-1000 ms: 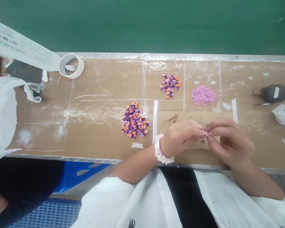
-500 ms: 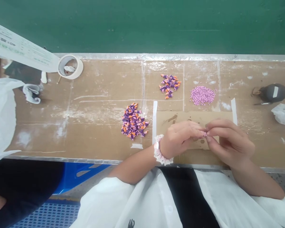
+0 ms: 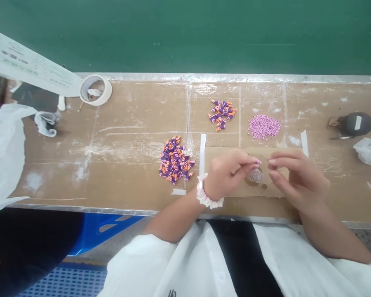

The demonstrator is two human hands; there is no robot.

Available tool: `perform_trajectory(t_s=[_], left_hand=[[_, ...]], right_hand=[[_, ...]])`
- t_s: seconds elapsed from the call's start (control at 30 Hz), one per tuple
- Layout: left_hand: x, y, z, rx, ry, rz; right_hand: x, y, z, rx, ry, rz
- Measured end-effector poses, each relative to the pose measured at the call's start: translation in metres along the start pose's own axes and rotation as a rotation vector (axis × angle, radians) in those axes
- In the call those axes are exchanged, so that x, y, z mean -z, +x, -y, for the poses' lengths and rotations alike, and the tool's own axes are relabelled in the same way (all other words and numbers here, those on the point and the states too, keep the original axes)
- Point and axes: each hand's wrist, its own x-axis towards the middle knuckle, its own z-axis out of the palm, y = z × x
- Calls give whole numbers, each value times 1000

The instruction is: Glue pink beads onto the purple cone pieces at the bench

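My left hand (image 3: pixel 228 171) pinches a tiny pink piece (image 3: pixel 257 161) between thumb and fingertips; its exact kind is too small to make out. Just to the right, my right hand (image 3: pixel 301 177) is held with thumb and fingers apart, and nothing shows between them. Below the left fingertips stands a small clear round container (image 3: pixel 256 175) on the taped-down cardboard piece (image 3: pixel 214 154). Beyond the hands lies a heap of small pink pieces (image 3: pixel 264 126). Purple and orange figures lie in a smaller group (image 3: pixel 221 114) and a larger pile (image 3: pixel 176 160).
At the left are a masking tape roll (image 3: pixel 106 93), a printed paper sheet (image 3: pixel 34 64) and a white plastic bag (image 3: pixel 6 152). To the right sit a dark rounded object (image 3: pixel 357 122) and a crumpled clear bag (image 3: pixel 369 152). A person in dark clothes (image 3: pixel 34 243) sits at left.
My hands have moved apart from where their fingertips met. The pink piece stays in my left fingers, my right fingers have opened, and the clear container now shows.
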Motion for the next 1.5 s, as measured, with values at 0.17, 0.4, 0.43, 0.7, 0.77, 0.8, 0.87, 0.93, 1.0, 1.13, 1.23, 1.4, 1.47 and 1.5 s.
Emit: perform_trajectory(t_s=[0.17, 0.4, 0.43, 0.7, 0.77, 0.8, 0.87, 0.93, 1.0, 1.13, 1.23, 1.4, 1.47, 1.5], left_hand=[[16, 17, 25, 470, -155, -221], [35, 21, 37, 464, -177, -151], [35, 19, 34, 451, -154, -154], [31, 13, 11, 469, -117, -117], [30, 13, 7, 472, -114, -101], [29, 13, 5, 477, -112, -92], [28, 13, 1, 498, -112, -72], [27, 13, -3, 525, -116, -58], [26, 13, -5, 540, -119, -47], [25, 12, -4, 544, -133, -28], [23, 11, -4, 548, -139, -10], [20, 11, -5, 546, -135, 21], [19, 11, -5, 540, -131, 38], [18, 10, -5, 534, -129, 46]], right_hand=[[4, -1, -5, -105, -46, -168], [6, 6, -26, -83, -291, -130], [7, 8, -31, -91, -336, -117], [15, 9, -66, -242, -456, -24], [16, 9, -68, -267, -467, 2], [15, 9, -67, -278, -474, 14], [14, 9, -66, -304, -497, 43], [13, 8, -64, -340, -523, 74], [11, 8, -64, -363, -534, 88], [7, 6, -69, -343, -537, 75], [4, 6, -72, -317, -583, 58], [-2, 8, -77, -288, -698, 124], [-4, 8, -80, -276, -750, 162], [-4, 7, -82, -272, -767, 169]])
